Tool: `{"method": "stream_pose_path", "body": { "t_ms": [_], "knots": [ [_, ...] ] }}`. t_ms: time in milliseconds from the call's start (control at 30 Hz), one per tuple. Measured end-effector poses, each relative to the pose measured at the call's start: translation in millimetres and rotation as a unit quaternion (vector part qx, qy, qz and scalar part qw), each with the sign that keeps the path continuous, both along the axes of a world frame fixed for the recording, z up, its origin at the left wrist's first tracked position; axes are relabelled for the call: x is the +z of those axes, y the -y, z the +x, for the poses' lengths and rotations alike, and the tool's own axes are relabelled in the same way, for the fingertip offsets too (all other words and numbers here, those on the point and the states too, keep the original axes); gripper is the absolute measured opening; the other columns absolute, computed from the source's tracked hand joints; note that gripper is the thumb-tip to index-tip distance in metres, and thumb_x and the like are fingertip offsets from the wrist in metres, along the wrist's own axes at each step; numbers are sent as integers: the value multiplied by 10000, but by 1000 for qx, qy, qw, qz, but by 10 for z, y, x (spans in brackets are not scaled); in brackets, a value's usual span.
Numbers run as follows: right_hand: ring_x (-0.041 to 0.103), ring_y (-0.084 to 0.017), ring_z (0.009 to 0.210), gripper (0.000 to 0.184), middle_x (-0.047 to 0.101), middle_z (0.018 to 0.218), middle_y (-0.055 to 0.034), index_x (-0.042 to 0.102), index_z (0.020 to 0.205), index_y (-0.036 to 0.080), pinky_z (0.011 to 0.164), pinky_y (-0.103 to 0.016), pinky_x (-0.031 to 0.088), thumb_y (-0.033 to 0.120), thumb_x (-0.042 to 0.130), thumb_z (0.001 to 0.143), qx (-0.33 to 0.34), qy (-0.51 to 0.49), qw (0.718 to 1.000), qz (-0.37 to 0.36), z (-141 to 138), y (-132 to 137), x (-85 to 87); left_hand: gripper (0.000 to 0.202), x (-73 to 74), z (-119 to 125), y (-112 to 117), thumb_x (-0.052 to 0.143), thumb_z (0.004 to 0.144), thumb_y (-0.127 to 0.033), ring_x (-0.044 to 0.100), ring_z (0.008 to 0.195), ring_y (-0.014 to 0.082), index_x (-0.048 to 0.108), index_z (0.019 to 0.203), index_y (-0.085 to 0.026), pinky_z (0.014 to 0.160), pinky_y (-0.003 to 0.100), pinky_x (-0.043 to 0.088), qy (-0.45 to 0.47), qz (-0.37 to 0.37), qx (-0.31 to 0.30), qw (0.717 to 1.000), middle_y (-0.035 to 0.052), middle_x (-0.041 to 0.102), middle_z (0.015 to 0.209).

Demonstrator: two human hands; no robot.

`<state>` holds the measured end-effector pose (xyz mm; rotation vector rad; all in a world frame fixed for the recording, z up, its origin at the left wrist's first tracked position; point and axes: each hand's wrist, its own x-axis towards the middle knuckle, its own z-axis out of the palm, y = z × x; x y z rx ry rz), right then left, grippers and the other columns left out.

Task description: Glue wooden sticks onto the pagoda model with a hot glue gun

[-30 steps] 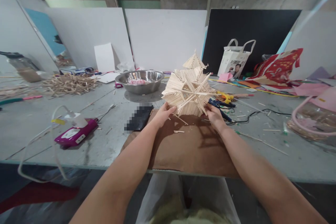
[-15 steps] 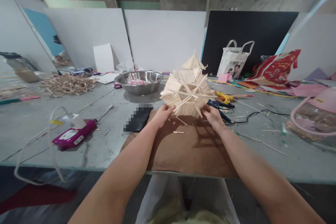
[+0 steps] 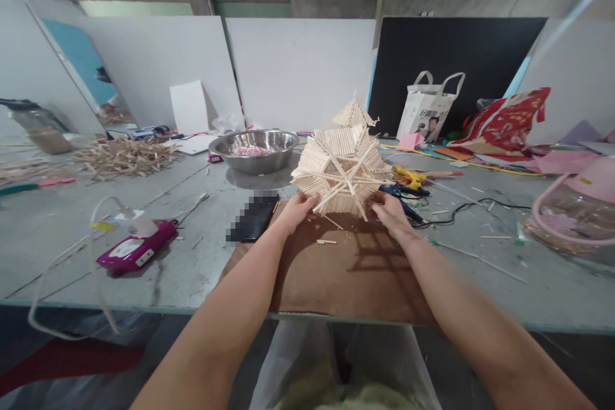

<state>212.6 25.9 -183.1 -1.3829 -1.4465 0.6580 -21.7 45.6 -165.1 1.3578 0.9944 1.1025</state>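
A model built of pale wooden sticks, with crossed sticks forming a star on the side toward me, is held up between my hands. My left hand grips its lower left edge, thumb in front. My right hand grips the lower right edge, with some fingertips hidden behind the model. Just behind it shows a small pointed roof of sticks; I cannot tell whether the two are joined. Beneath my hands lies a brown board with a few loose stick pieces on it.
A black phone lies left of the board. Behind it stands a steel bowl. A purple power strip and a stick pile are at left. Yellow-handled pliers, a black cable and a pink-lidded container are at right.
The stick model has tilted slightly, its front star dropping a little lower. Both hands keep their hold in nearly the same place.
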Motion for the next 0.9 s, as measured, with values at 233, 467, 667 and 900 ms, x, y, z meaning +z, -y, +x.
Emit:
{"method": "stream_pose_path", "body": {
  "t_ms": [233, 467, 667, 900],
  "knots": [
    [530, -136, 504, 138, 585, 557, 2, 561, 649, 178, 506, -245, 406, 252, 451, 611, -15, 32, 999, 4, -16, -8, 4, 407, 19, -55, -13, 587, 644, -494, 559, 520, 117, 564, 797, -118, 470, 226, 467, -52, -10, 17, 998, 37, 602, 645],
    [506, -130, 447, 160, 568, 523, 7, 555, 655, 173, 462, -243, 390, 233, 421, 590, -39, 45, 998, -2, -85, 50, 65, 382, 27, -66, -5, 484, 713, -525, 546, 427, 119, 530, 706, -146, 413, 215, 435, -120, -12, 39, 992, 21, 581, 509],
    [500, -132, 464, 159, 560, 517, 6, 559, 614, 168, 472, -243, 379, 241, 422, 579, -55, 62, 997, 0, -102, 81, 104, 437, -20, -121, -54, 451, 709, -561, 417, 258, 91, 523, 575, -151, 275, 180, 285, -197, 10, 70, 978, -15, 481, 342],
    [546, -166, 513, 217, 610, 580, -31, 600, 721, 167, 500, -273, 408, 267, 435, 621, -63, 52, 997, -7, -103, 67, 63, 302, 10, -201, -85, 567, 669, -443, 401, 265, 59, 582, 648, -141, 269, 174, 268, -194, 31, 66, 978, 5, 573, 490]
  ]
}}
